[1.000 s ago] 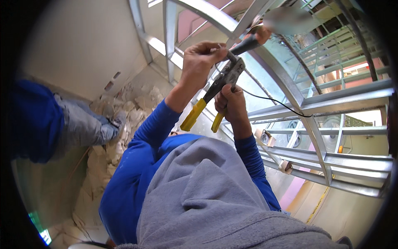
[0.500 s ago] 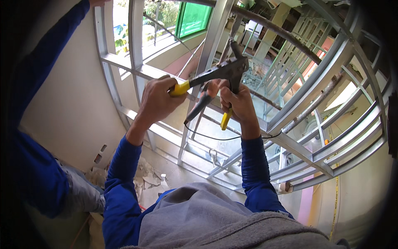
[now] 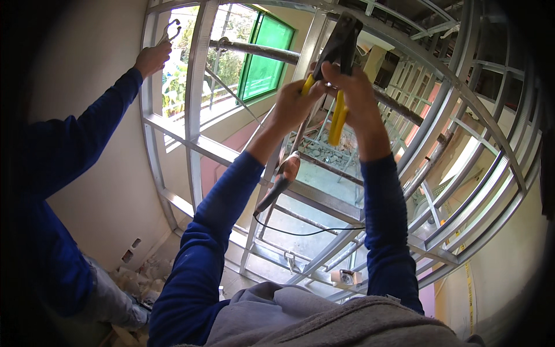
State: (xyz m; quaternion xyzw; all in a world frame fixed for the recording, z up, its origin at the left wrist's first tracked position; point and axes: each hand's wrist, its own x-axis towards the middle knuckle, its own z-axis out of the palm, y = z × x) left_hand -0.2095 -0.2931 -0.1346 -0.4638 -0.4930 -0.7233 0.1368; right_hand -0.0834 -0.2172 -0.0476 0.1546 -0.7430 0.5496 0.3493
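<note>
Both my hands hold a black plier-like tool (image 3: 344, 36) with two yellow grips, raised with its jaw end upward at the top of the metal stud frame (image 3: 312, 43). My left hand (image 3: 291, 105) is closed around one handle. My right hand (image 3: 359, 101) closes on the other, and its yellow grip (image 3: 336, 120) sticks out below the fingers. The two handles are close together. Below my hands, an orange and black corded power tool (image 3: 279, 188) hangs against the frame, its dark cord (image 3: 295, 233) looping right behind my right forearm.
At left, a co-worker's hand (image 3: 153, 59) holds clamp-like pliers (image 3: 170, 30) against the frame. A pipe (image 3: 254, 51) crosses behind the studs near a green window (image 3: 265, 55). Rubble (image 3: 136, 283) lies at lower left. Curved metal framing (image 3: 497, 191) stands on the right.
My hands have raised the yellow-gripped tool and turned it from sideways to upright; its handles have come together. At left, the co-worker's hand has come into view with the pliers.
</note>
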